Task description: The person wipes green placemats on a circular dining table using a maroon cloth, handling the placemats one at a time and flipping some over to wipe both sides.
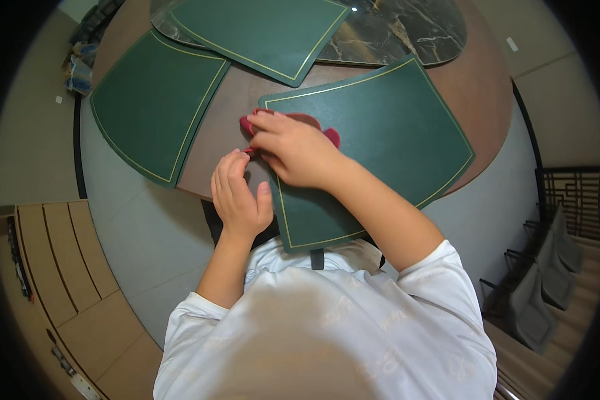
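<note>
Brown table (228,123), green mats (387,127) — right hand (299,150) partly hides a red object (332,138).

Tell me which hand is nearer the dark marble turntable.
The person's right hand. It is over the right-hand green mat, short of the turntable; the left hand is farther away, closer to the body.

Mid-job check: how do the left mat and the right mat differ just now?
The right mat has the right hand and a red item over its left side; the left mat has no hand over it.
The right mat lies directly in front of the shirt; the left mat lies off to the left.
Both are green with a thin gold border line.
</note>
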Available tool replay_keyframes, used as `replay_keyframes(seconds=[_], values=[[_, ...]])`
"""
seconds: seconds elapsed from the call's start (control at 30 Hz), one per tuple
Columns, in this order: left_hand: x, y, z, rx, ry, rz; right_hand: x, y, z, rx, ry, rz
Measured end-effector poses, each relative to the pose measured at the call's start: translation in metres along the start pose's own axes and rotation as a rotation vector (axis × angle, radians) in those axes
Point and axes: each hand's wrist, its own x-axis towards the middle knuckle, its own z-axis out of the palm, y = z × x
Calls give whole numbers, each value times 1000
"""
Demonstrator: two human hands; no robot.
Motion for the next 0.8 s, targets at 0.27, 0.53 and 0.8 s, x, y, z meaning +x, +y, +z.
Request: replay_keyframes(seconds=[0.27,0.53,0.8], values=[[0,-6,-6,-2,-10,-87,-86,-88,-16,19,9,168],[-2,-4,-4,30,30,-59,-141,-46,-78,-191,308,580],[2,-5,2,22,39,-37,-114,36,-92,-189,572,727]])
